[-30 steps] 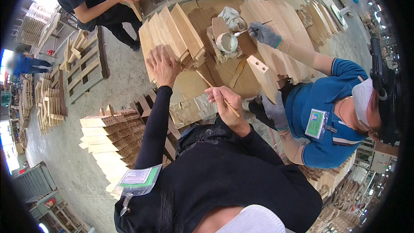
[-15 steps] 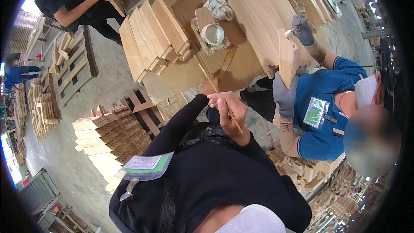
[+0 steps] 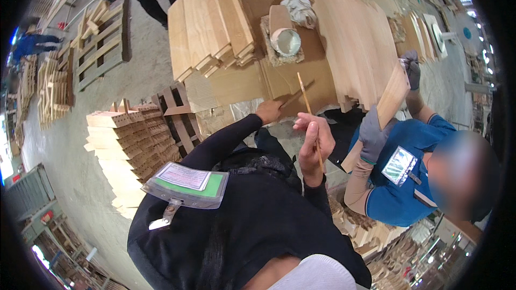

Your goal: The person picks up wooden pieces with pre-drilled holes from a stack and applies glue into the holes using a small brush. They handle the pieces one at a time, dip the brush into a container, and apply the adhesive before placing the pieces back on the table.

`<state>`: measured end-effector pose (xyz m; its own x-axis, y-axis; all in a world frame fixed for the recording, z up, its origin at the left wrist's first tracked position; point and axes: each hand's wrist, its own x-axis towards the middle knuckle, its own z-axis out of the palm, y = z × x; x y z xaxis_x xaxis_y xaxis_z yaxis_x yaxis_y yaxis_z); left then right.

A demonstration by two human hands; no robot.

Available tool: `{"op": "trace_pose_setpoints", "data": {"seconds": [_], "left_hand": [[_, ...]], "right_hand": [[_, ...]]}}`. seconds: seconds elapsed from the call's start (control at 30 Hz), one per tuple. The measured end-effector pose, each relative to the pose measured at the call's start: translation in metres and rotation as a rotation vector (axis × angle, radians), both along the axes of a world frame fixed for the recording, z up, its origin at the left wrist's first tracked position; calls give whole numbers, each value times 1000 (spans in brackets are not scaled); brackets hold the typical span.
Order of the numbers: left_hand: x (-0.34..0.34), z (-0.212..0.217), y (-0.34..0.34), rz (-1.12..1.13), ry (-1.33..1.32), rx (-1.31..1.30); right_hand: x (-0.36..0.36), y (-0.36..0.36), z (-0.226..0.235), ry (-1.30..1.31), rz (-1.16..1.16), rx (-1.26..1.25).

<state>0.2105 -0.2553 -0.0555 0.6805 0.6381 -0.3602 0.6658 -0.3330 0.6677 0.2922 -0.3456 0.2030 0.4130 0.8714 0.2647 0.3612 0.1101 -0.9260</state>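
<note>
My right hand [image 3: 316, 138] is closed around a thin wooden stick [image 3: 304, 95], which points up and away over the front of the table. To its left, my left hand [image 3: 268, 111] is at the table's near edge, its fingers closed on the end of a narrow, dark wooden strip [image 3: 298, 95]. Beyond the strip, a tub of whitish paste [image 3: 285, 42] sits tilted on a crusted block, with a wooden piece [image 3: 279, 17] behind it. A crumpled white cloth [image 3: 300, 9] lies beside them.
Stacked pale boards [image 3: 212, 27] stand at the table's left, with another stack [image 3: 355, 43] at its right. Close on my right, a gloved co-worker [image 3: 414, 172] holds a board [image 3: 393, 95]. A pile of drilled wooden parts [image 3: 129, 150] stands on the left by a pallet.
My right hand has moved right and the stick now points more steeply away. The dark strip has swung rightward at my left hand. The co-worker's board has shifted right, and the view has moved.
</note>
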Motion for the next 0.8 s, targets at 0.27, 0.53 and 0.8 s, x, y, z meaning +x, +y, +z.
{"op": "trace_pose_setpoints", "data": {"seconds": [0.27,0.53,0.8], "left_hand": [[-202,-13,-27,165,30,132],[-232,10,7,575,322,290],[-213,22,-27,920,299,343]], "right_hand": [[-5,33,-5,89,125,98],[-7,42,-38,555,164,-54],[45,44,-150,1943,102,-104]]}}
